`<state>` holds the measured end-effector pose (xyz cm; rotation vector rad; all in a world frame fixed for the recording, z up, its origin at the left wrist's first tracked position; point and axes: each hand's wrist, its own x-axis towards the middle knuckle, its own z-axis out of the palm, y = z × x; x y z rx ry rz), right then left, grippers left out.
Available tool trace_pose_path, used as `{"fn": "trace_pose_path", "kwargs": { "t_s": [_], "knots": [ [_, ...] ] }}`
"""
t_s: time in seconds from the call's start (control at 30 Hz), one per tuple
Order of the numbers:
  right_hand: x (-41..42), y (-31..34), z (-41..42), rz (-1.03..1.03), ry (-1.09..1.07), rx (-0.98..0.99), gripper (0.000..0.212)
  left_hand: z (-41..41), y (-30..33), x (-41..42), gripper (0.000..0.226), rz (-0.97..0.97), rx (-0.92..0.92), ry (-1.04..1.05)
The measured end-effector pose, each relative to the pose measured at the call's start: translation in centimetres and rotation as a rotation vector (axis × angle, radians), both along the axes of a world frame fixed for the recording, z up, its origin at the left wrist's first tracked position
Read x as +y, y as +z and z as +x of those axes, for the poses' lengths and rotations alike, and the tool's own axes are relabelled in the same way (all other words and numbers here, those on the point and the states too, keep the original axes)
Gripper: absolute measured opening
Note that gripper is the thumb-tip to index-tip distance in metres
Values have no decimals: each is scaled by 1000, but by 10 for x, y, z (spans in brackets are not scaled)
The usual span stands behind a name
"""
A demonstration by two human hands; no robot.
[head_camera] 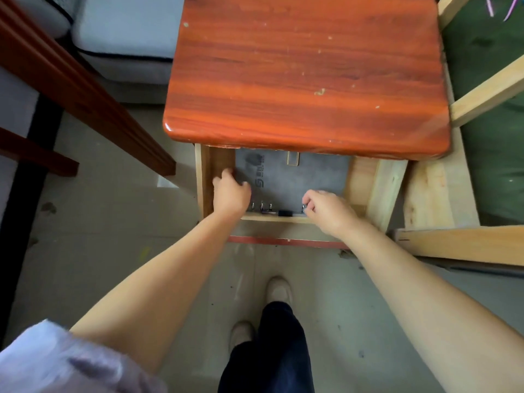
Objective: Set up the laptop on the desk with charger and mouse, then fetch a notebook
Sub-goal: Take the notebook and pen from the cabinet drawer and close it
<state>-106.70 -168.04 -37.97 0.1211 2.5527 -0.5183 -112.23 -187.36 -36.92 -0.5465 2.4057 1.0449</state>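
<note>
A grey ring-bound notebook (295,177) lies flat inside the pulled-out wooden drawer (272,218) under the red-brown desk top (306,72). Its metal rings sit along the near edge. My left hand (231,192) rests on the notebook's left edge, fingers curled against the drawer's left wall. My right hand (326,207) pinches the near right corner of the notebook by the rings. Neither laptop, charger nor mouse is in view, and the desk top is bare.
A dark wooden table edge (85,89) runs diagonally at the left. A grey sofa cushion (124,32) is at the back left. Pale wooden frame beams (459,245) stand at the right. My feet (278,290) are on the concrete floor below.
</note>
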Motion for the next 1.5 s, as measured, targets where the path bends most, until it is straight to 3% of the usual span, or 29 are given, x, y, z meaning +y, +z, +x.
{"fn": "trace_pose_path", "kwargs": {
  "t_s": [0.1, 0.37, 0.5, 0.6, 0.73, 0.87, 1.07, 1.2, 1.33, 1.5],
  "knots": [
    [-10, -9, -1, 122, 132, -15, 15, -1, -12, 3, 43, 3, -28, 50],
    [-12, -12, 12, 131, 171, 70, 10, -8, -11, -5, 45, 182, -107, 190],
    [6, -6, 23, -145, -184, 329, 20, -7, -15, -7, 50, 230, -120, 212],
    [23, -2, 29, -151, -570, 526, 20, -7, -17, -7, 47, 245, -110, 233],
    [24, -10, 16, -299, -885, 273, 26, -6, -23, -8, 44, 254, -91, 270],
    [22, -17, 6, -332, -1032, 209, 28, -7, -28, -8, 35, 274, -66, 285],
    [32, -14, 1, -320, -996, 179, 33, -9, -19, -13, 23, 452, -45, 259],
    [32, 4, 8, -302, -980, 185, 34, -8, 5, -13, 61, 518, -71, 289],
    [25, 28, 29, -301, -977, 130, 33, 12, 29, -20, 23, 481, -45, 250],
    [3, 63, 80, -260, -916, -2, 29, 55, 76, -49, 27, 418, -66, 220]
  ]
}}
